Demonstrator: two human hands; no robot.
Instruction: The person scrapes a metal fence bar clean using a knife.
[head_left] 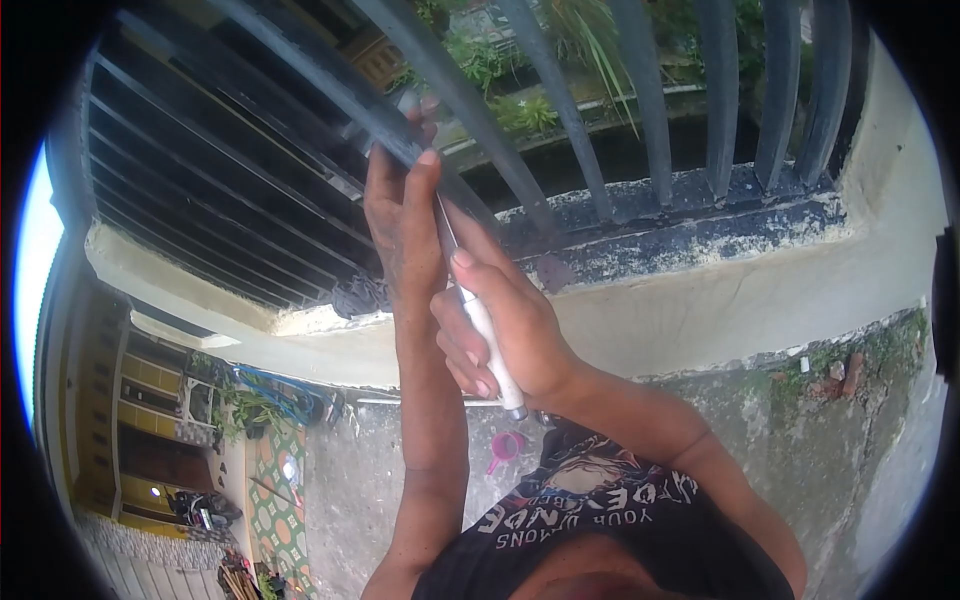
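Observation:
My left hand (402, 215) is closed around one grey metal bar (385, 125) of the railing, thumb in front and fingertips showing behind it. In my right hand (515, 325) is a slim tool with a white handle (482, 330), a metal end cap and a thin metal shaft or blade (447, 222). Its thin part points up towards the bar and passes close by my left thumb and wrist. The tip is hidden around my left hand, so I cannot tell what kind of tool it is.
The railing stands on a ledge with peeling dark paint (690, 235) above a pale wall (720, 310). A crumpled grey cloth (358, 297) lies on the ledge. On the concrete floor below are a pink strainer-like item (506, 450) and brick pieces (852, 374). A motorcycle (205, 508) stands at lower left.

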